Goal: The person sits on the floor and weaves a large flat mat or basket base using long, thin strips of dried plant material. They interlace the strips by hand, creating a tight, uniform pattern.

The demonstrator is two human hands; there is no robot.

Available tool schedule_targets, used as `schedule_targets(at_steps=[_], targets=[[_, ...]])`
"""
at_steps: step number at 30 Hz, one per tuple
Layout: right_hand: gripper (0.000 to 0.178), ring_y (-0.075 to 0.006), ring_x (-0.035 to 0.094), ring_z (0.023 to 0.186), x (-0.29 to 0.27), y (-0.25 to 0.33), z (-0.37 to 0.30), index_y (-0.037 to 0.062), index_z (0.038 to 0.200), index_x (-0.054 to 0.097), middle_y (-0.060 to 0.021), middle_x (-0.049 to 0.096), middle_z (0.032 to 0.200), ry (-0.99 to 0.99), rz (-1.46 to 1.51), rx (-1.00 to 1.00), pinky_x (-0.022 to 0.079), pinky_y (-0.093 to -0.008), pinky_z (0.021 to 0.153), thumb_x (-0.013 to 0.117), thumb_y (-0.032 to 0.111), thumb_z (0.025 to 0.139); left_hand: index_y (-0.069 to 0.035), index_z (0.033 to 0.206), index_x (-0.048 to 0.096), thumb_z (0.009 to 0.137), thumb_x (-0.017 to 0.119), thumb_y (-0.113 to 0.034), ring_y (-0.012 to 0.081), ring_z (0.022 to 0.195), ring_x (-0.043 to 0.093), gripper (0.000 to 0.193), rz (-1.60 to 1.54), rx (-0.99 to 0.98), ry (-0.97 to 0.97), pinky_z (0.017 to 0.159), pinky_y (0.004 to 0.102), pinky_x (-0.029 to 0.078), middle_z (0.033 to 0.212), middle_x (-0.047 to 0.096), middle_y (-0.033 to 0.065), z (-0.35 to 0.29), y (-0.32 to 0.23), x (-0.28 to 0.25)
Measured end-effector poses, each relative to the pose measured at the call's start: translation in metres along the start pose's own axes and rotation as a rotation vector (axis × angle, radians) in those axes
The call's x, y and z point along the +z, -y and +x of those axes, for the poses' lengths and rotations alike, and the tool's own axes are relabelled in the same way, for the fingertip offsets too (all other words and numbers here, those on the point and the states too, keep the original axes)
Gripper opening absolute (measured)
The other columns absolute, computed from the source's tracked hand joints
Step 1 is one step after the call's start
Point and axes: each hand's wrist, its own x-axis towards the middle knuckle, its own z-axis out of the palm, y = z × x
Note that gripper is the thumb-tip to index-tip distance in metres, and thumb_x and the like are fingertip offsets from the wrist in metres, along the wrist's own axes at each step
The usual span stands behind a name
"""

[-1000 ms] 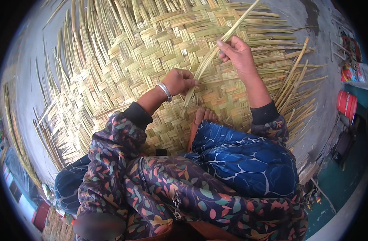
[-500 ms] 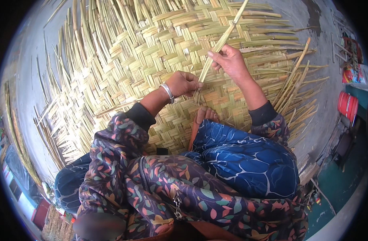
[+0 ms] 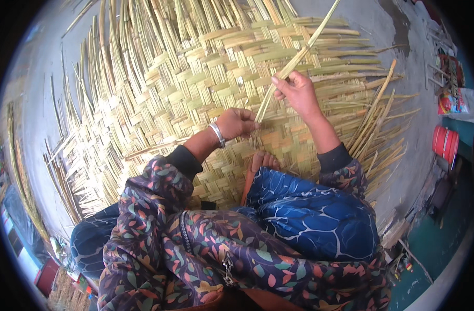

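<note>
A long, pale green split reed strip (image 3: 300,55) runs slantwise above a partly woven reed mat (image 3: 206,88). My left hand (image 3: 236,123), with a silver bangle at its wrist, pinches the strip's lower end between thumb and fingertips. Farther up, my right hand (image 3: 298,93) is closed on the same strip, thumb against the fingers. Beyond the right hand the strip reaches past the mat's far edge. The mat shows a criss-cross weave, with loose reed ends sticking out at its far, left and right sides.
My bare foot (image 3: 264,160) rests on the mat just below the hands. Loose reed strips (image 3: 374,111) lie across the mat's right side. A red round container (image 3: 446,143) stands at the right on the grey floor (image 3: 410,124). A reed bundle (image 3: 22,166) lies far left.
Both hands and the mat sit slightly lower in the picture, as the view has shifted. The grip on the strip looks the same, and the strip leans a little more to the right.
</note>
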Motion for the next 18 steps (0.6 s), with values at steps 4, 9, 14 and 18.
schedule_targets(at_steps=[4, 9, 14, 18], targets=[[0.014, -0.0068, 0.057, 0.059, -0.004, 0.003, 0.0, 0.0015, 0.09, 0.061, -0.0023, 0.061, 0.071, -0.01, 0.05, 0.045, 0.049, -0.0216, 0.052, 0.066, 0.014, 0.084, -0.001, 0.095, 0.063, 0.084, 0.062, -0.011, 0.0098, 0.064, 0.061, 0.016, 0.125, 0.022, -0.042, 0.058, 0.0234, 0.05, 0.076, 0.065, 0.0037, -0.002, -0.006, 0.001], [0.015, -0.0056, 0.055, 0.059, -0.023, 0.017, 0.011, 0.0033, 0.092, 0.061, -0.0001, 0.06, 0.074, -0.083, 0.042, 0.003, 0.047, -0.0198, 0.052, 0.068, 0.012, 0.082, 0.0, 0.088, 0.063, 0.082, 0.062, -0.01, 0.0086, 0.06, 0.06, 0.012, 0.324, 0.033, -0.139, 0.054, 0.0234, 0.048, 0.067, 0.064, 0.0041, -0.004, -0.007, 0.005], [0.012, -0.005, 0.053, 0.06, -0.043, 0.031, 0.031, 0.0044, 0.089, 0.062, 0.0009, 0.06, 0.071, -0.144, -0.082, -0.03, 0.045, -0.019, 0.054, 0.069, 0.01, 0.081, -0.001, 0.08, 0.062, 0.078, 0.063, -0.011, 0.0124, 0.056, 0.063, 0.01, 0.309, -0.025, -0.163, 0.056, 0.0269, 0.05, 0.064, 0.065, 0.0073, -0.006, -0.004, 0.009], [0.015, -0.0049, 0.053, 0.059, -0.056, 0.04, 0.054, 0.0043, 0.09, 0.063, 0.0006, 0.06, 0.07, -0.097, -0.152, -0.068, 0.045, -0.0192, 0.053, 0.07, 0.012, 0.08, 0.0, 0.08, 0.062, 0.079, 0.062, -0.01, 0.0117, 0.055, 0.063, 0.01, 0.238, -0.003, -0.142, 0.054, 0.0263, 0.049, 0.063, 0.064, 0.0072, -0.002, 0.001, 0.005]])
